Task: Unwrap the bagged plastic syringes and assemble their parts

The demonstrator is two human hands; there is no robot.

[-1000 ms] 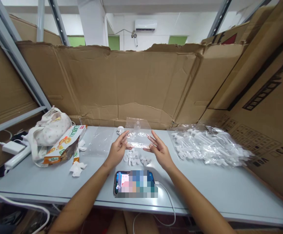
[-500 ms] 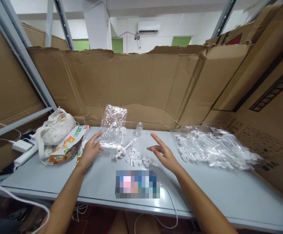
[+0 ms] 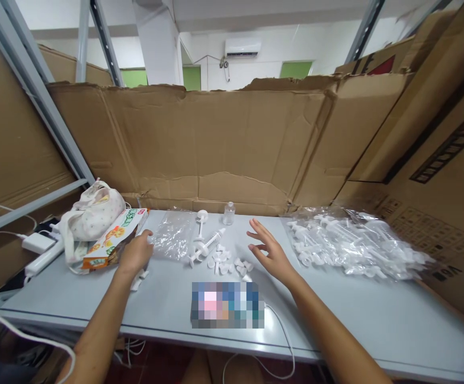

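Note:
My left hand has its fingers curled at the left edge of a clear plastic bag, which lies mostly flat on the table. Part of the grip is hidden. My right hand is held above the table, fingers apart and holding nothing. Between the hands lie a white plastic syringe-like pump, a thin white plunger-like part with round ends, and several small white plastic pieces. Behind them stands a small clear ribbed bottle.
A large clear bag of white plastic parts lies at right. A phone-like device, blurred out, sits near the front edge with a cable. At left are a snack box, a white cloth bag and a power strip. Cardboard walls the back.
The clear plastic bag has come down from a raised position to lie flat, shifting left. My left hand has moved left and lower, its fingers closing. My right hand has shifted slightly right.

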